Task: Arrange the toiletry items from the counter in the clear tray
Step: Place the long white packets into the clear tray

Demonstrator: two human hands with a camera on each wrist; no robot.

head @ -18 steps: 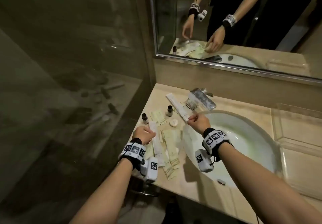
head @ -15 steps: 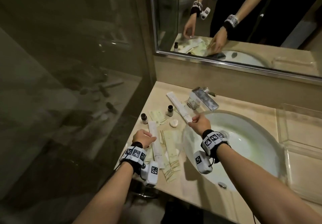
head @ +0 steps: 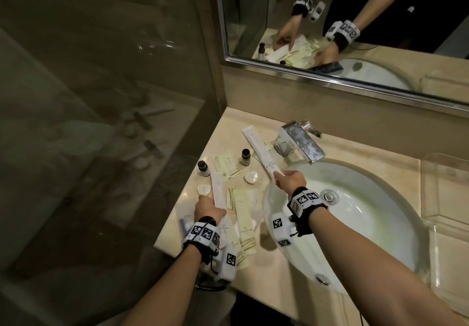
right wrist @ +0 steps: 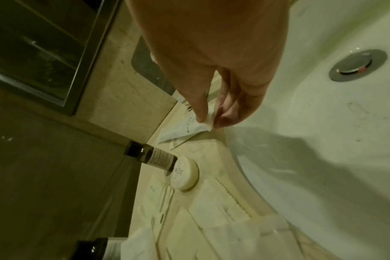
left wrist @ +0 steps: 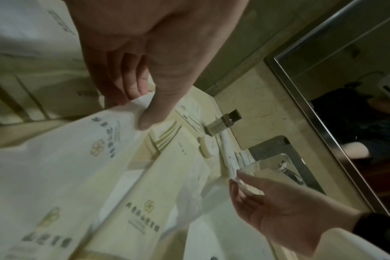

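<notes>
Toiletries lie on the beige counter left of the sink. My right hand pinches the near end of a long white packet that runs toward the faucet. My left hand pinches the end of another long white packet between thumb and fingers. Two small dark-capped bottles, two round soaps and several cream sachets lie around them. The clear tray stands at the far right.
A white sink basin with a metal drain fills the middle. A chrome faucet overhangs its back rim. A mirror hangs above, and a glass shower wall closes the left side.
My left hand has moved toward me along its white packet and now pinches it. My right hand keeps its pinch on the other packet's end.
</notes>
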